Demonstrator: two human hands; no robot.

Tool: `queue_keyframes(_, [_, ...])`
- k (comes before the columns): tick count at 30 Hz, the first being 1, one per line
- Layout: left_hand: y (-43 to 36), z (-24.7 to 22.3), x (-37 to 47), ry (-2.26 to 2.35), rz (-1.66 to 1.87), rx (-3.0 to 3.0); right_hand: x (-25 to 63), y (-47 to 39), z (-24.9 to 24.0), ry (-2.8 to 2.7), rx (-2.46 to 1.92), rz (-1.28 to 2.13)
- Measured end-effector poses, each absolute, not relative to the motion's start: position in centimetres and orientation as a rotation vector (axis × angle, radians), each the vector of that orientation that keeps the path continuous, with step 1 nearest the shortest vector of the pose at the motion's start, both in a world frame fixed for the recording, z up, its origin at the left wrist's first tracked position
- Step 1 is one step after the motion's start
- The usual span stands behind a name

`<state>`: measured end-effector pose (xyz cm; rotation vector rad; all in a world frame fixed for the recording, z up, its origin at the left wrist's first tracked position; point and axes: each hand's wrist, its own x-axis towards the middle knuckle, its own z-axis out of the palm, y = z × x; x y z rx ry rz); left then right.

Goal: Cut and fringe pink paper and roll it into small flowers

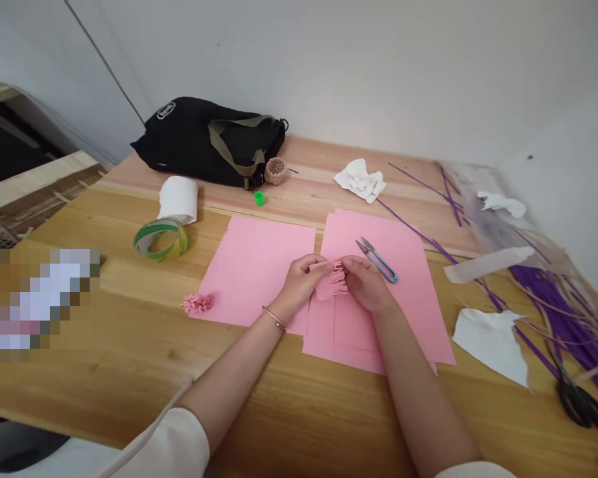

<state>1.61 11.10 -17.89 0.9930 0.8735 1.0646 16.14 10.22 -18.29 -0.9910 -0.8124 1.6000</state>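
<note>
A small pink paper strip with a fringed edge (325, 288) is held between my two hands above the pink sheets. My left hand (301, 282) pinches its left part, thumb on top. At the fringed end, my right hand (366, 282) has its fingers closed on the cut strips. Under them lie a left pink sheet (264, 265) and a right stack of pink sheets (413, 312). Small blue-handled thread snips (377, 259) rest on the stack, just beyond my right hand. A curled pink fringed paper piece (198, 303) sits at the left sheet's lower left corner.
Behind are a black bag (194, 143), a woven cup (276, 170), a green cap (259, 198) and crumpled tissue (361, 180). A white roll (178, 199) and tape roll (162, 239) stand left. Purple strips (553, 292), white paper (493, 342) and black scissors (575, 401) lie right.
</note>
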Motion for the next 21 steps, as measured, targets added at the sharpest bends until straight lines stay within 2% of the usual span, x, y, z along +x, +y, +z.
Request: queue_keyframes(21, [11.11, -18.09, 1.59, 0.892, 1.065, 1.022, 16.15, 10.19, -18.52, -0.773, -0.948, 1.609])
